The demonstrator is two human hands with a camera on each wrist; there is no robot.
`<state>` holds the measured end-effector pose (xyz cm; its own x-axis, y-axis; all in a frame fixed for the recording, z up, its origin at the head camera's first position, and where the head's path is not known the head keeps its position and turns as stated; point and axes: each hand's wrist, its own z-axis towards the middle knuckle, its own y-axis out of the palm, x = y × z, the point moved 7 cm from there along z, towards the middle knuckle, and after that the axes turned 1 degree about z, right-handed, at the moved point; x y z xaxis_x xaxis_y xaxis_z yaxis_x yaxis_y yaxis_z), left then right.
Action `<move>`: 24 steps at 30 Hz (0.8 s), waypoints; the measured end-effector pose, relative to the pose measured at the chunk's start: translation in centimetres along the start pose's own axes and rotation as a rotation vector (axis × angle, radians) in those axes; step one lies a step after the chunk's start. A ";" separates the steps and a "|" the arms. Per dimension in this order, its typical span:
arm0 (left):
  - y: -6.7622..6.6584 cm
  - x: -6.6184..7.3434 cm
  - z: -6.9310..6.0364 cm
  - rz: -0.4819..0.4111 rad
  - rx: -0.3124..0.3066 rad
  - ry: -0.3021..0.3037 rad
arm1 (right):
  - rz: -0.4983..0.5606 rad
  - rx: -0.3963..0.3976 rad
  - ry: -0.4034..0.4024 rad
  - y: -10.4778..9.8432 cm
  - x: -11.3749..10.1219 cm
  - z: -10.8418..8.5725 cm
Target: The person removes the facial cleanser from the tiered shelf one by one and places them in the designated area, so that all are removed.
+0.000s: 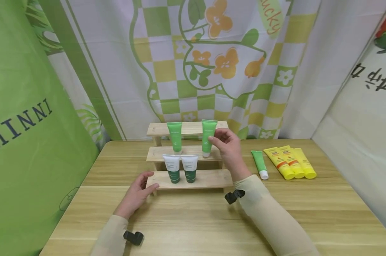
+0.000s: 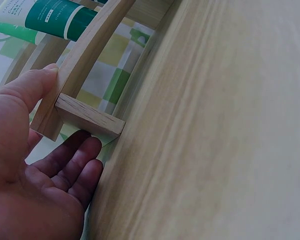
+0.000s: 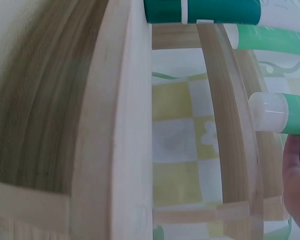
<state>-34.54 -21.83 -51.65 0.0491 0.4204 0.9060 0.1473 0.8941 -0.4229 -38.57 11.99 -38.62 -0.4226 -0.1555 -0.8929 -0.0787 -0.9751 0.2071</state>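
A three-step wooden stand (image 1: 209, 179) is on the table. My right hand (image 1: 230, 151) pinches a green squeeze tube (image 1: 207, 129) between thumb and fingers, cap down at the right part of the middle step. In the right wrist view the tube's white cap (image 3: 267, 112) is by that board; whether it bears weight there I cannot tell. Another green tube (image 1: 175, 137) stands on the same step, to the left. Two white-and-dark-green tubes (image 1: 172, 170) stand side by side on the lowest step. My left hand (image 1: 138, 193) grips this step's left end, thumb (image 2: 37, 85) against the board.
Right of the stand, a green tube (image 1: 259, 164) with a white cap lies on the table (image 1: 193, 220). Farther right lie three yellow tubes (image 1: 287, 161) close together. A patterned curtain (image 1: 167, 71) hangs behind, with a green cloth (image 1: 23, 142) along the left.
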 end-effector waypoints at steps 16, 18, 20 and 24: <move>0.0 -0.1 -0.1 -0.009 -0.005 0.001 | 0.035 0.024 0.012 -1.6 -0.7 -0.5; 0.0 -0.1 0.0 -0.005 -0.010 0.004 | 0.048 0.026 0.015 -1.9 -0.9 -0.7; 0.1 -0.2 0.0 -0.008 -0.013 0.005 | 0.049 0.032 0.017 -2.2 -1.1 -0.9; 0.0 -0.3 0.0 -0.004 -0.013 0.002 | 0.040 0.034 0.016 -2.7 -1.6 -1.1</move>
<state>-34.59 -21.91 -51.90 0.0507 0.4164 0.9078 0.1605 0.8937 -0.4189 -36.67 14.70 -38.17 -0.4111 -0.1968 -0.8901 -0.0931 -0.9623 0.2557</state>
